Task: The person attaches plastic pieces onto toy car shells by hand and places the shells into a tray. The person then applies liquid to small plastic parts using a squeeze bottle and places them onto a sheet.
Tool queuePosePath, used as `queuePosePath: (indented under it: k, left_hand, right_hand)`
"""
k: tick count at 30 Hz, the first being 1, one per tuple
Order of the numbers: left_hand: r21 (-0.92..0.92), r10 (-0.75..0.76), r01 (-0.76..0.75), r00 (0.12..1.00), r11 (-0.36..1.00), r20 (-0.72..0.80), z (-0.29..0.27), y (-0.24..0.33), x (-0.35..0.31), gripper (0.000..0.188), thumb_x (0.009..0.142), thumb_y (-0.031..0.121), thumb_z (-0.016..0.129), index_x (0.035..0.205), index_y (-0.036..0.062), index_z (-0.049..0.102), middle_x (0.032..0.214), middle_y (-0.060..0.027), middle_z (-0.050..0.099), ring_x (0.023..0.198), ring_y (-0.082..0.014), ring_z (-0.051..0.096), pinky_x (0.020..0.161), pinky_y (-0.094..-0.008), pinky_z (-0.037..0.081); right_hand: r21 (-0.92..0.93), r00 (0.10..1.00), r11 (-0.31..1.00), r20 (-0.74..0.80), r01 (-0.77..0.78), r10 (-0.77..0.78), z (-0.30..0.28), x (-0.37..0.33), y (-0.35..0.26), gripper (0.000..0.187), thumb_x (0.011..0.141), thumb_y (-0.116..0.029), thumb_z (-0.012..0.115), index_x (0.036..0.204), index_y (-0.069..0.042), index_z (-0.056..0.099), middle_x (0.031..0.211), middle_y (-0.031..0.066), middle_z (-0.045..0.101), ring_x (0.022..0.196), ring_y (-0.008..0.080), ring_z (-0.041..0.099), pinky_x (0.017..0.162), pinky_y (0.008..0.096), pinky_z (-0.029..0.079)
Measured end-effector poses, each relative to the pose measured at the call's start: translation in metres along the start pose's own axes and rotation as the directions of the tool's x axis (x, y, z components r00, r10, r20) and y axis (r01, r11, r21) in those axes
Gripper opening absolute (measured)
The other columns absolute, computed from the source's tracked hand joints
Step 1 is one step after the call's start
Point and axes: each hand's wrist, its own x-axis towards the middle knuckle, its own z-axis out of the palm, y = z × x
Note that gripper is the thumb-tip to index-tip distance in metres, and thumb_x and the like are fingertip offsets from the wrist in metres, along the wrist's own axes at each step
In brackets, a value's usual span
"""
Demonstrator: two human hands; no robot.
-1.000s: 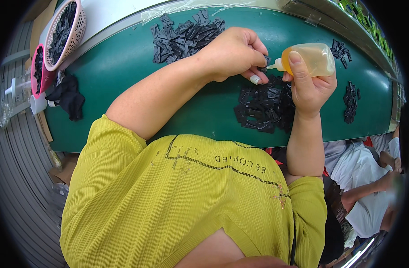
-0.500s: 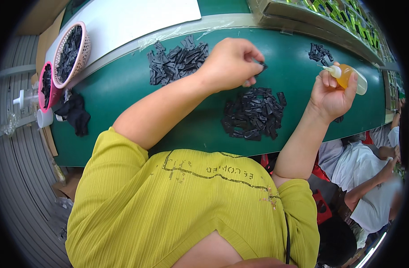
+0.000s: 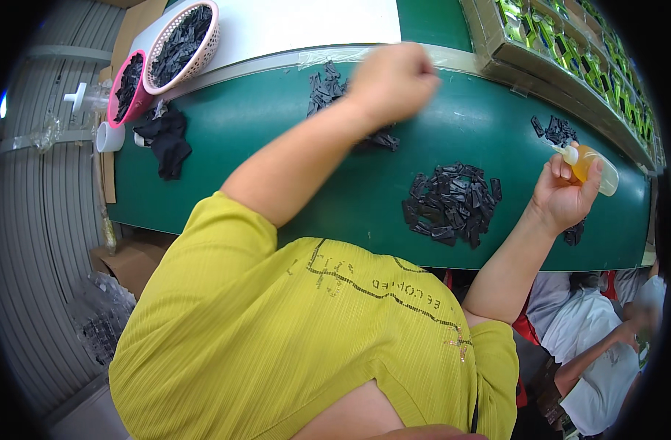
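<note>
My right hand point(image 3: 566, 192) is wrapped round a squeeze bottle point(image 3: 598, 170) of amber liquid. The bottle lies tilted, its thin nozzle toward a small cluster of black pieces point(image 3: 557, 130). My left hand point(image 3: 397, 82), blurred, is closed over the far part of the table; whatever its fingers hold is hidden. Beneath that hand and wrist lies a pile of flat black plastic pieces point(image 3: 325, 89), partly covered. Nearer me, between my arms, sits another pile of black pieces point(image 3: 452, 204). A few more pieces point(image 3: 575, 232) show beside my right wrist.
The table top point(image 3: 277, 147) is green. At the far left stand a pale pink basket point(image 3: 213, 45) and a bright pink container point(image 3: 143, 103), both with black pieces, near a dark cloth point(image 3: 168, 143). A box of green-and-black items point(image 3: 529, 59) borders the far right. Another person point(image 3: 588, 330) sits at right.
The view has swung left, so the table appears shifted right. My left hand has moved back over the far pile; the black piece in its fingers no longer shows. My right hand keeps the bottle.
</note>
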Motion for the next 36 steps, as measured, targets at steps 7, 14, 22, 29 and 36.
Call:
queuePosePath:
  k: [7, 14, 22, 29, 36]
  left_hand:
    - [0.195, -0.264, 0.252, 0.964, 0.948, 0.036, -0.040, -0.059, 0.013, 0.033, 0.068, 0.040, 0.074, 0.080, 0.0096, 0.071, 0.080, -0.0116, 0.069, 0.080, -0.0292, 0.066, 0.074, -0.0379, 0.052]
    - [0.173, -0.246, 0.221, 0.959, 0.960, 0.138, -0.035, -0.060, 0.015, 0.033, 0.070, 0.032, 0.076, 0.085, 0.0025, 0.069, 0.079, -0.0122, 0.068, 0.076, -0.0233, 0.064, 0.072, -0.0341, 0.050]
    - [-0.055, -0.124, 0.118, 0.984, 0.991, -0.127, -0.053, -0.081, 0.000, 0.024, 0.078, 0.023, 0.068, 0.089, 0.0014, 0.068, 0.078, -0.0104, 0.067, 0.073, -0.0206, 0.062, 0.070, -0.0337, 0.050]
    - [-0.126, -0.192, 0.170, 0.964, 0.977, -0.186, -0.095, -0.140, -0.044, 0.021, 0.082, 0.019, 0.067, 0.092, 0.0012, 0.067, 0.079, -0.0050, 0.066, 0.072, -0.0121, 0.061, 0.066, -0.0268, 0.049]
    - [-0.220, -0.292, 0.276, 0.955, 0.936, -0.046, -0.098, -0.144, -0.046, 0.014, 0.083, 0.013, 0.067, 0.090, 0.0013, 0.066, 0.078, -0.0037, 0.065, 0.071, -0.0095, 0.060, 0.066, -0.0248, 0.050]
  right_hand:
    - [-0.049, 0.999, 0.999, 0.042, -0.015, 0.017, 0.006, -0.002, 0.015, 0.020, 0.088, -0.019, 0.062, 0.091, 0.001, 0.061, 0.083, 0.0174, 0.063, 0.052, 0.0131, 0.050, 0.047, 0.0221, 0.041]
    - [-0.145, 1.000, 0.989, -0.004, -0.018, 0.017, 0.005, -0.004, 0.026, 0.019, 0.089, -0.018, 0.060, 0.094, 0.000, 0.060, 0.083, 0.0157, 0.062, 0.054, 0.0130, 0.050, 0.047, 0.0218, 0.040]
    - [-0.025, 0.987, 0.988, 0.039, -0.155, 0.156, 0.002, 0.000, 0.018, 0.023, 0.091, -0.020, 0.059, 0.094, 0.003, 0.058, 0.087, 0.0165, 0.062, 0.055, 0.0111, 0.049, 0.047, 0.0220, 0.040]
    - [0.106, 0.859, 0.875, 0.280, -0.472, 0.429, 0.029, 0.005, 0.010, 0.033, 0.094, -0.021, 0.053, 0.104, 0.010, 0.050, 0.095, 0.0203, 0.056, 0.058, 0.0085, 0.045, 0.048, 0.0192, 0.038]
    - [0.092, 0.804, 0.825, 0.310, -0.557, 0.508, 0.037, 0.003, 0.044, 0.035, 0.096, -0.022, 0.049, 0.108, 0.010, 0.044, 0.095, 0.0165, 0.049, 0.059, 0.0077, 0.041, 0.048, 0.0189, 0.037]
